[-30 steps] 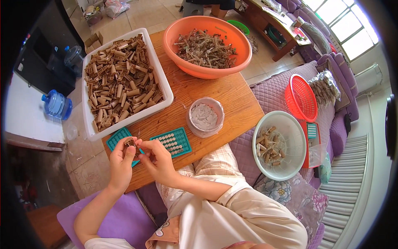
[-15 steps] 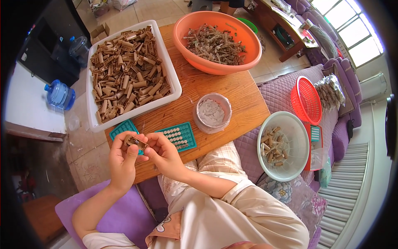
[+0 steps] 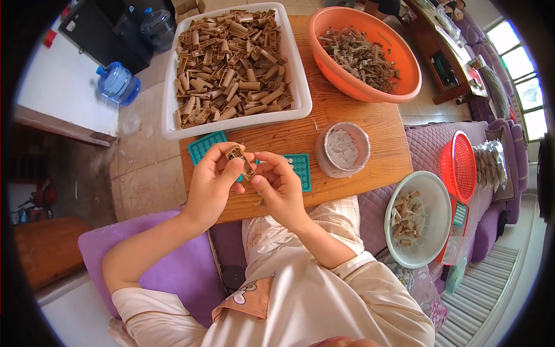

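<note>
A brown plastic casing (image 3: 241, 161), its hollow inner side with ribs showing, is held above the table's near edge. My left hand (image 3: 209, 184) grips its upper end between thumb and fingers. My right hand (image 3: 281, 191) has thumb and fingers closed at the lower end of the same casing; whether they pinch a smaller part there is hidden. Just beyond the fingers lie two teal trays with small cavities, one (image 3: 207, 144) behind my left hand and another (image 3: 301, 172) beside my right, partly covered by it.
A white bin (image 3: 300, 110) heaped with similar brown casings stands at the far left of the wooden table (image 3: 381, 147). An orange basin (image 3: 404, 87) holds thin brownish parts. Near it is a tub (image 3: 335, 169) of pale flat pieces. To the right sit a pale green basin (image 3: 436, 231) and a red basket (image 3: 458, 165).
The casing has turned from lying nearly crosswise to a steeper slant, with both hands still on it. The whole view has shifted, so the table and bins appear further right and higher.
</note>
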Demonstrator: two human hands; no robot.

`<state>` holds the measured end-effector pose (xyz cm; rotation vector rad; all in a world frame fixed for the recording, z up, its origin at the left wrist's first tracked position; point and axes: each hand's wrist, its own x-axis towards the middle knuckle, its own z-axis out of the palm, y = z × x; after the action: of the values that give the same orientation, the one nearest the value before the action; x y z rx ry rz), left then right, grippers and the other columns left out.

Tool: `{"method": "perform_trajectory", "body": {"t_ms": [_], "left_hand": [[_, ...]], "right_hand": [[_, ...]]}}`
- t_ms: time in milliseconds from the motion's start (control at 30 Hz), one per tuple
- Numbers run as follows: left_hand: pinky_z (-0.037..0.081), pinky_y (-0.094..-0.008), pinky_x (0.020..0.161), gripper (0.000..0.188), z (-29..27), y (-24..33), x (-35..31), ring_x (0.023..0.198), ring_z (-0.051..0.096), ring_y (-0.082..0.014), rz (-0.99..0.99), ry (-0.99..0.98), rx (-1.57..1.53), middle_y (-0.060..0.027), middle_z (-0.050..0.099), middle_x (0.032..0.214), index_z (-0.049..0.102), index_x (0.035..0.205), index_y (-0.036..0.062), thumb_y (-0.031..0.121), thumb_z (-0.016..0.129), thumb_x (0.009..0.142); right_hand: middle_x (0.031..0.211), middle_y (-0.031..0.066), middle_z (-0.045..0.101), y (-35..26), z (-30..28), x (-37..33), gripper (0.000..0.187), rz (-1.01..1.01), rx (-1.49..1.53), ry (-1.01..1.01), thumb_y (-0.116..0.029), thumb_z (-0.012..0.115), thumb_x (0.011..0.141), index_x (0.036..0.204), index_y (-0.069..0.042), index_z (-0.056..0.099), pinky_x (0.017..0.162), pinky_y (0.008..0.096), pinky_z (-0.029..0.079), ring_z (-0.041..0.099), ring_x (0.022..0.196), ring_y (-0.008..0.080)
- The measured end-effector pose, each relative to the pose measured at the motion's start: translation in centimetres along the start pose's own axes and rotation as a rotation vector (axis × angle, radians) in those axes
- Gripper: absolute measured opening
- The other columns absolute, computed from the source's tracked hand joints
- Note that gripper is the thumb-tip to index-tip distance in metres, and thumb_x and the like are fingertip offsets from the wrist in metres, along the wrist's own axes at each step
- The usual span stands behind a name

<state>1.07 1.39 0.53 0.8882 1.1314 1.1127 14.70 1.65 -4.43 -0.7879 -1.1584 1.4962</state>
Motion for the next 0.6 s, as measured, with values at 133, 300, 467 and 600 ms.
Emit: {"method": "perform_trajectory", "body": {"t_ms": [133, 300, 467, 600], "left_hand": [[0.042, -0.0177, 0.054, 0.029, -0.1, 0.0, 0.1, 0.083, 0.054, -0.0066, 0.014, -0.013, 0.044, -0.0046, 0.056, 0.099, 0.045, 0.105, 0.0047, 0.024, 0.053, 0.085], [0.046, -0.0187, 0.058, 0.027, 0.2, 0.5, -0.3, 0.086, 0.054, -0.0077, 0.026, -0.034, 0.040, -0.0052, 0.056, 0.100, 0.044, 0.105, 0.0050, 0.022, 0.051, 0.086], [0.051, -0.0231, 0.067, 0.025, 0.5, 0.3, -0.6, 0.092, 0.054, -0.0111, 0.039, -0.057, -0.026, -0.0064, 0.054, 0.101, 0.043, 0.105, 0.0042, 0.020, 0.049, 0.087], [0.052, -0.0268, 0.073, 0.026, 0.4, 0.0, -0.6, 0.099, 0.054, -0.0186, 0.030, -0.130, -0.241, -0.0077, 0.053, 0.102, 0.041, 0.104, 0.0048, 0.023, 0.048, 0.087]], "right_hand": [[0.082, 0.0030, 0.053, -0.2, 0.0, -0.4, 0.032, -0.024, -0.011, 0.037, 0.003, 0.052, 0.081, 0.111, -0.002, 0.045, 0.060, 0.0176, 0.042, 0.051, 0.071, 0.0058], [0.087, 0.0027, 0.053, -0.4, 0.2, -0.6, 0.030, -0.011, 0.026, 0.061, 0.002, 0.053, 0.081, 0.110, -0.002, 0.045, 0.060, 0.0167, 0.041, 0.051, 0.072, 0.0053], [0.092, 0.0033, 0.053, -0.7, 0.4, -1.0, 0.030, 0.198, 0.305, 0.041, 0.001, 0.050, 0.083, 0.112, -0.003, 0.042, 0.060, 0.0164, 0.041, 0.051, 0.074, 0.0053], [0.097, 0.0039, 0.051, -1.0, 0.8, -1.0, 0.032, 0.175, 0.279, 0.031, 0.002, 0.048, 0.083, 0.113, -0.004, 0.041, 0.061, 0.0171, 0.041, 0.051, 0.078, 0.0061]]}}
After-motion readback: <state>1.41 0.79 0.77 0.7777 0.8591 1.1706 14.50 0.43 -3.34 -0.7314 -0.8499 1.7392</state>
